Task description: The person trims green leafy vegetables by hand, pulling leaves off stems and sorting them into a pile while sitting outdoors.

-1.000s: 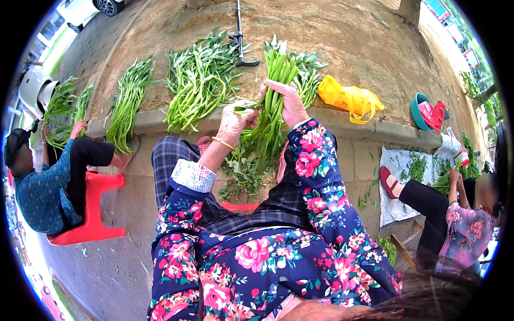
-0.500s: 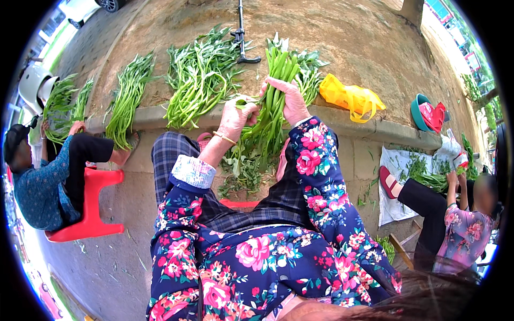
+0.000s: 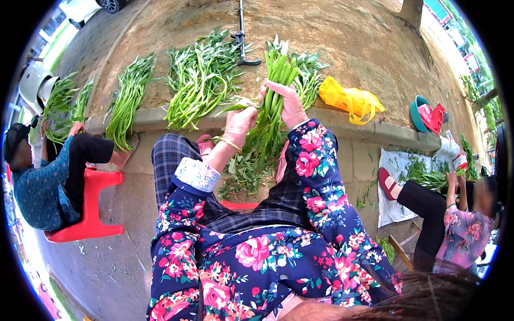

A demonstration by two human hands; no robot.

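A thick bunch of water spinach [image 3: 274, 109] stands upright in front of me, its pale stem ends pointing away and its leaves hanging toward my knees. My right hand [image 3: 289, 102] is wrapped around its stems. Just left of it, my left hand [image 3: 241, 122] is closed in a pinch, with a green leaf [image 3: 234, 107] sticking out past the fingers. Whether that leaf is still joined to the bunch is hidden. Loose leaves [image 3: 243, 179] lie on the ground between my feet.
Along the curb [image 3: 155, 116] lie a large water spinach pile [image 3: 198, 80] and a smaller one [image 3: 128, 93]. A black walking stick [image 3: 241, 37], yellow bag [image 3: 350, 99] and teal basin [image 3: 419, 113] are beyond. People sit on both sides, the left one on a red stool [image 3: 93, 206].
My left hand has turned and closed more at the bunch's side, and a longer leaf now sticks out leftward from it. My right hand keeps its hold on the bunch.
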